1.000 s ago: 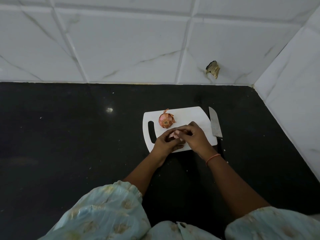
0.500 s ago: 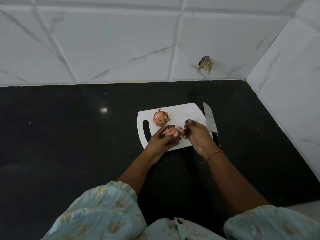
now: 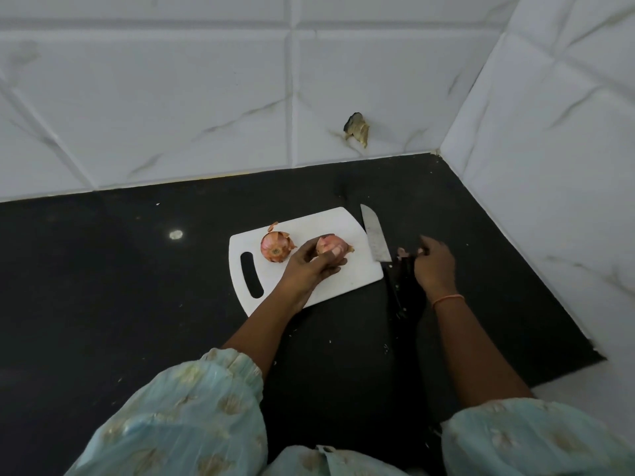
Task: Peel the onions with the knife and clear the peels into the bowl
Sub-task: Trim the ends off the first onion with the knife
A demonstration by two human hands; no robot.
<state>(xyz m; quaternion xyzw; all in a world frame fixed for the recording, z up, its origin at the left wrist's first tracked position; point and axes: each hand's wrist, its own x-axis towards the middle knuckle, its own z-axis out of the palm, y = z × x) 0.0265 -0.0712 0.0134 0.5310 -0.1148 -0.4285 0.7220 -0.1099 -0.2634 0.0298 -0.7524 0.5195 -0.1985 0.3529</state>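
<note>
A white cutting board (image 3: 347, 281) lies on the black counter. My left hand (image 3: 311, 266) grips a partly peeled onion (image 3: 331, 244) on the board's middle. A second onion (image 3: 275, 248) with loose papery skin sits on the board just left of it. The knife (image 3: 375, 235) lies along the board's right edge, blade pointing away, its dark handle hard to tell from the counter. My right hand (image 3: 433, 266) hovers over the counter right of the knife, its fingertips by the handle. Small pale bits that may be peel (image 3: 400, 251) show at those fingertips. No bowl is in view.
White tiled walls close the counter (image 3: 137, 286) at the back and on the right, meeting in a corner. A chipped spot (image 3: 357, 128) marks the back wall. Small crumbs dot the counter below the knife.
My hands have parted. The right hand left the onion and moved right past the knife. The left hand keeps the onion, now lifted more into sight.
</note>
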